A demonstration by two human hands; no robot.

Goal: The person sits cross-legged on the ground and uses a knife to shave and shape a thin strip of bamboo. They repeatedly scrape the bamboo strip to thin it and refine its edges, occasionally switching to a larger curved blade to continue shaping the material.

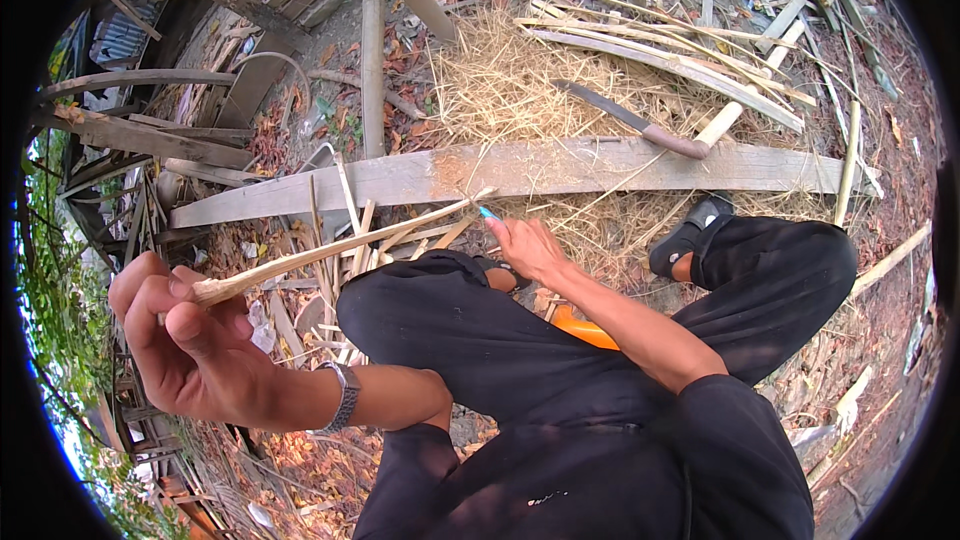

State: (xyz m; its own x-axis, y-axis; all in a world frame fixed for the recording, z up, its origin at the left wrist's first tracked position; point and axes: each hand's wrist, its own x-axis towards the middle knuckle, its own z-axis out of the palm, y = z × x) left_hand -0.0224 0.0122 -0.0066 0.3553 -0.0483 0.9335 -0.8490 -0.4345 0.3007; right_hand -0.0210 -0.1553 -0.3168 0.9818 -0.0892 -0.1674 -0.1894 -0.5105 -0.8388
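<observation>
My left hand (185, 340) is raised at the lower left and grips one end of a long thin bamboo strip (340, 248) that slants up to the right toward the plank. A metal watch sits on that wrist. My right hand (525, 245) reaches forward past my knee and pinches a small blue-tipped object (487, 212) near the strip's far end; what it is cannot be told. I am squatting in black trousers, with a black sandal (688, 237) on one foot.
A long weathered plank (560, 168) lies across the ground ahead. Behind it are a heap of dry straw (510, 80), a large knife with a wooden handle (640, 125), and several split bamboo strips (700, 55). Old timbers lie at the left. Something orange (585, 330) shows under my arm.
</observation>
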